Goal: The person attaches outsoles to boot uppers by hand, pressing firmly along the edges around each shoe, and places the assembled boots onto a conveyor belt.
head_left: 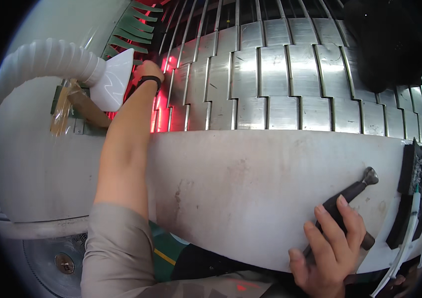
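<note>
The white machine housing (250, 198) carries stepped metal plates (280, 84) along its far edge. The left hand (146, 72) reaches its far left corner beside a white hose nozzle (114, 82); its grip is hidden. The right hand (332, 248) is clamped on a dark tool (352, 191) at the near right edge.

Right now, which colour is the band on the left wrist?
Black; the wristband shows in the head view.
</note>
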### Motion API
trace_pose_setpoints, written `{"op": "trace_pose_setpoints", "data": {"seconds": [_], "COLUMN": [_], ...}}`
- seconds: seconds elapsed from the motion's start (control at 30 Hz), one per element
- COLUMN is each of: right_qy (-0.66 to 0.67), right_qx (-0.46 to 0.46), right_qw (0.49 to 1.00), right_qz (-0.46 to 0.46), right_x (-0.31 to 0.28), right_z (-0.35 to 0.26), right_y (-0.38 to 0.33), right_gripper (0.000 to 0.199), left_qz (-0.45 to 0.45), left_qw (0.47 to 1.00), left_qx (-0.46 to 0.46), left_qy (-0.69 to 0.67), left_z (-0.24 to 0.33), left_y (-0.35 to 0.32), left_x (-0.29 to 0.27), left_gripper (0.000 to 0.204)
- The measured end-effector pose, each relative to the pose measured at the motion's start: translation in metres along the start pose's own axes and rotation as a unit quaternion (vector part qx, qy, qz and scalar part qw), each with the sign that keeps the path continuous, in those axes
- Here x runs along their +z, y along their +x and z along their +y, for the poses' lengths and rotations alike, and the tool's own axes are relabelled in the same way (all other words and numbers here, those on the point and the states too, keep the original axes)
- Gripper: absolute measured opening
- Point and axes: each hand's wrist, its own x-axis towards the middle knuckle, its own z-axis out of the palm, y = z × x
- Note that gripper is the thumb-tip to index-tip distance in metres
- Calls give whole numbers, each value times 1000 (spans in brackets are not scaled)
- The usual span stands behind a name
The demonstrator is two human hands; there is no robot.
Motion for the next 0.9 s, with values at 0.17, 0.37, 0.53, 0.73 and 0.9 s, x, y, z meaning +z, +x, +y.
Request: {"op": "trace_pose_setpoints", "data": {"seconds": [0.17, 0.37, 0.53, 0.73, 0.9], "right_qy": [7, 22, 13, 22, 27], "right_qx": [0, -38, -27, -29, -29], "right_qw": [996, 981, 977, 973, 972], "right_qz": [90, 188, 211, 229, 230], "right_x": [13, 33, 37, 39, 41], "right_z": [-1, -5, 2, -1, -2], "right_y": [1, 3, -2, -4, -2], "right_gripper": [33, 25, 17, 11, 10], "left_qz": [-20, -37, -3, -46, -228], "left_qw": [926, 849, 892, 857, 713], "left_qx": [344, 480, 393, 375, 346], "left_qy": [-153, -219, -224, -350, -565], "left_z": [71, 4, -11, -94, -171], "left_y": [-103, -124, -205, -319, -403], "left_x": [-62, -68, -141, -174, -124], "left_gripper": [61, 92, 91, 80, 66]}}
